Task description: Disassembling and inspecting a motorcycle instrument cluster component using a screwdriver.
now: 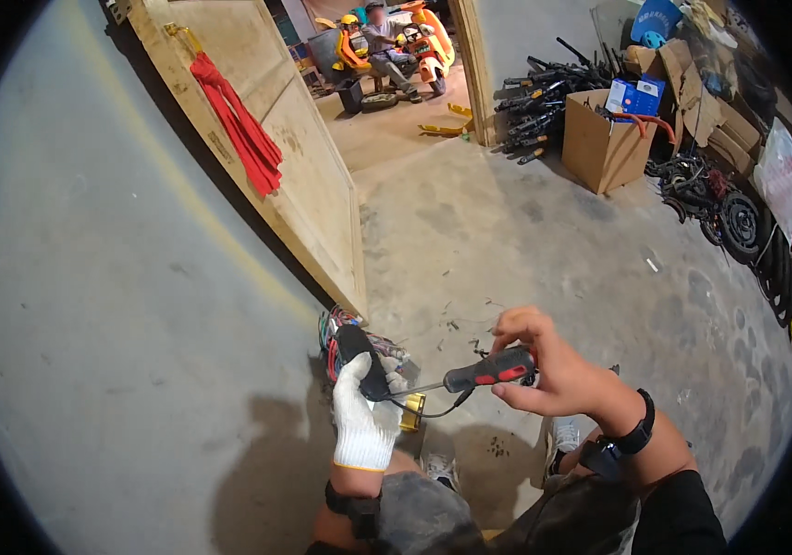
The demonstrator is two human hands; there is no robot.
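Observation:
My left hand (361, 427), in a white knit glove, grips a black elongated casing (355, 346) above my knees. A thin black cable (458, 404) curves away from the casing's lower end. My bare right hand (564, 377) holds a screwdriver (490, 370) with a black and red handle by its butt end, thumb below and fingers above. Its shaft points left, and the tip meets the lower end of the casing by my gloved fingers. Whether the tip sits in a screw is too small to make out.
Bundled coloured wires (329, 335) lie behind my left hand, near a yellow object (412, 413). An open wooden door (317, 157) carries a red folded cloth (234, 120). Right: a cardboard box (595, 153), black parts (544, 102), wheels (740, 222). A person (385, 39) sits beyond the doorway.

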